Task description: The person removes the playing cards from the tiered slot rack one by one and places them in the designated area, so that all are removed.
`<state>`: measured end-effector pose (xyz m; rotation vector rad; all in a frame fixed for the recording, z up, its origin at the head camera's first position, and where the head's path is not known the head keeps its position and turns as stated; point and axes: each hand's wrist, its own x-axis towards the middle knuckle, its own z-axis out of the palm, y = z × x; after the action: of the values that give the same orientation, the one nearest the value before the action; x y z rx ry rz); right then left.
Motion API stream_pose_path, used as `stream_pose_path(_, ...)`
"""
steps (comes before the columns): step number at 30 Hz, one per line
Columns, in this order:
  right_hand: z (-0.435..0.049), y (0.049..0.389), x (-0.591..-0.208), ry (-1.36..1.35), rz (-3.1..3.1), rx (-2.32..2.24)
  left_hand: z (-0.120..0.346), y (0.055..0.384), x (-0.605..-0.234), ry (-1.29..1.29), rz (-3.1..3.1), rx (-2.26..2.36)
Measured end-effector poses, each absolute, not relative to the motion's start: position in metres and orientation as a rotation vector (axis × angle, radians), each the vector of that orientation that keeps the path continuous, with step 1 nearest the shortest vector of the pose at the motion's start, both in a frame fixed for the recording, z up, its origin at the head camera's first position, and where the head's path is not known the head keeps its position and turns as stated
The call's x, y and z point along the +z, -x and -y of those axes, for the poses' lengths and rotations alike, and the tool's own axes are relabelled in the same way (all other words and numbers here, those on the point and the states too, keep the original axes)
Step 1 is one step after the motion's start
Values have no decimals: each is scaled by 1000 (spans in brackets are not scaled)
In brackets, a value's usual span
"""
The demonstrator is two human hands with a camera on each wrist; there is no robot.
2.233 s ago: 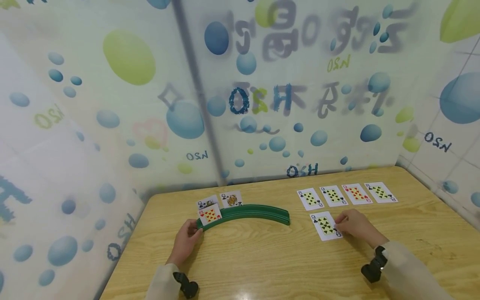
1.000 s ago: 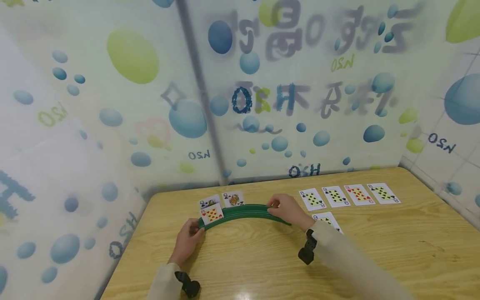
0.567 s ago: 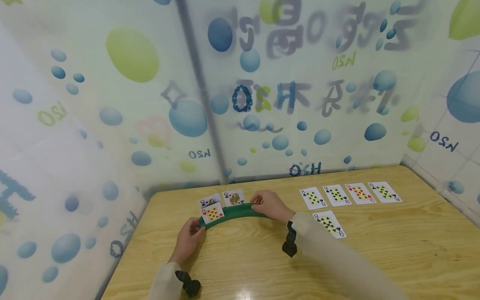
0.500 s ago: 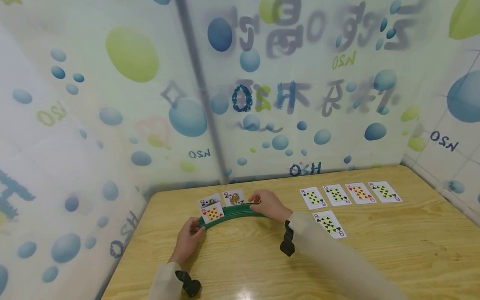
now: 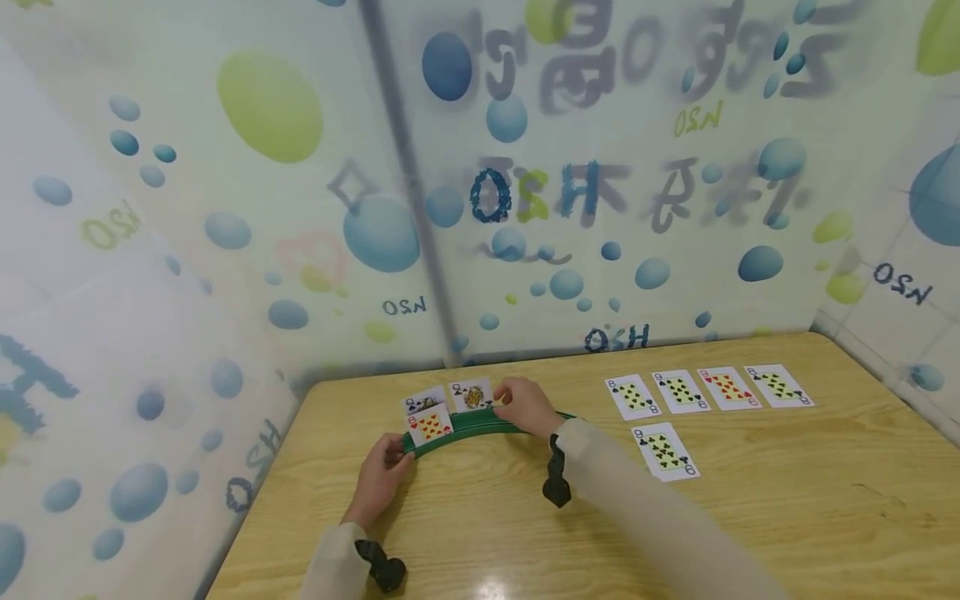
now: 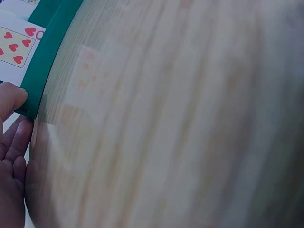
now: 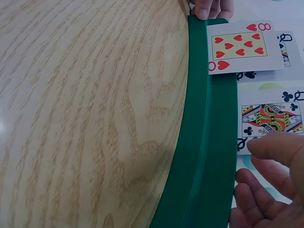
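A green curved card holder [image 5: 468, 427] lies on the wooden table. My left hand [image 5: 381, 475] grips its left end, with the thumb on the front edge in the left wrist view. An eight of hearts [image 7: 240, 47] leans in the front of the holder at that end. Behind it stands a black queen [image 7: 286, 54], partly covered. Beside that, a queen of clubs [image 7: 270, 116] stands at the holder's back edge. My right hand [image 5: 527, 407] reaches over the holder and pinches the lower right corner of the queen of clubs, thumb in front and index finger behind.
At the back right of the table [image 5: 787, 500] several cards lie face up in a row, among them a nine of hearts [image 5: 729, 388]. A nine of clubs [image 5: 665, 451] lies closer to me. A bubble-patterned curtain [image 5: 525, 292] rises behind the table.
My right hand has left the nine of clubs, moved left over the holder and come to the queen of clubs. My left hand stays at the holder's left end.
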<state>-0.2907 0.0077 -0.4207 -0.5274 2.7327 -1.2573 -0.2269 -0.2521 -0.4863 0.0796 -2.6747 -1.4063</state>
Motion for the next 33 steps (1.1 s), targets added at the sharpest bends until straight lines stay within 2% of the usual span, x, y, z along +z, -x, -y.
stream_pose_path(33,-2,295,-436,492,-2797,-1356,250,227,-485,-93,2676,-1398)
